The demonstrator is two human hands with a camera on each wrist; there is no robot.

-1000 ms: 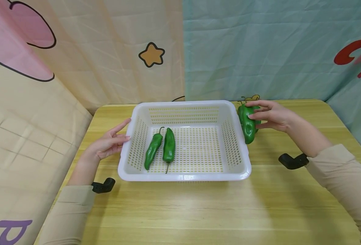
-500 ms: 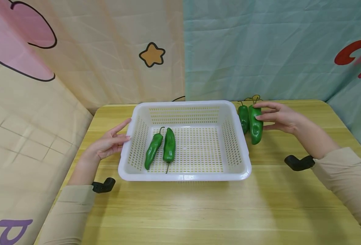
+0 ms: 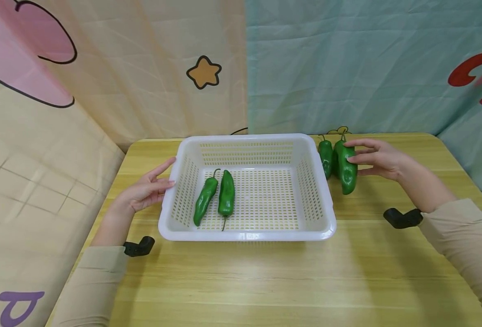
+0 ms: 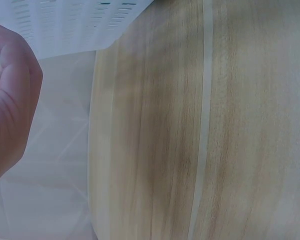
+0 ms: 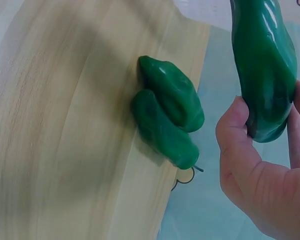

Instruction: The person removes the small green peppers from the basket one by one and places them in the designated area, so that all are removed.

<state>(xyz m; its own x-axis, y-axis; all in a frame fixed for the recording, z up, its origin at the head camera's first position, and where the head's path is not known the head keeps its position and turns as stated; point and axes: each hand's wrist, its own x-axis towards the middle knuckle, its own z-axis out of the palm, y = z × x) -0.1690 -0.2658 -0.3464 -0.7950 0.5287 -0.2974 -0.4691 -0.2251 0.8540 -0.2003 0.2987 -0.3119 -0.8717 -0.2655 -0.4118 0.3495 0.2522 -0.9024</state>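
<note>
My right hand (image 3: 381,159) pinches a glossy green pepper (image 5: 265,65) between thumb and fingers, just right of the basket. In the right wrist view it hangs above two more green peppers, a nearer one (image 5: 162,130) and a farther one (image 5: 172,92), lying side by side on the table. The head view shows one of them (image 3: 325,158) beside the basket's right rim; the held pepper mostly covers the other. My left hand (image 3: 144,190) touches the left rim of the white plastic basket (image 3: 245,236) with extended fingers. Two green peppers, one left (image 3: 205,202) and one right (image 3: 226,195), lie inside it.
The basket stands on a light wooden table (image 3: 241,281). Printed fabric (image 3: 330,68) hangs along the table's back edge and another sheet (image 3: 40,181) hangs at the left. Black camera mounts (image 3: 402,218) jut from both wrists.
My right hand has carried its pepper rightward, away from the basket rim, uncovering the pepper beside the rim. My left hand and the basket have stayed put.
</note>
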